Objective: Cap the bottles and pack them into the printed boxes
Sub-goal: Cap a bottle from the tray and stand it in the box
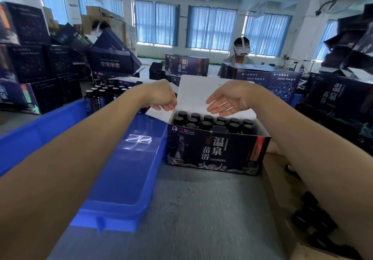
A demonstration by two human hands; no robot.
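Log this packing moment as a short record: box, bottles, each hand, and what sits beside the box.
printed box: open on the grey table, lid flap raised at the back
bottles: black-capped, standing in rows inside the box
left hand: fingers curled round the box's left flap
right hand: open, fingers straight, over the back row
left of box: blue tray, spare bottles behind it
right of box: cardboard carton holding loose black caps, blurred

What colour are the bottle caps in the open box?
The caps are black; head view shows them.
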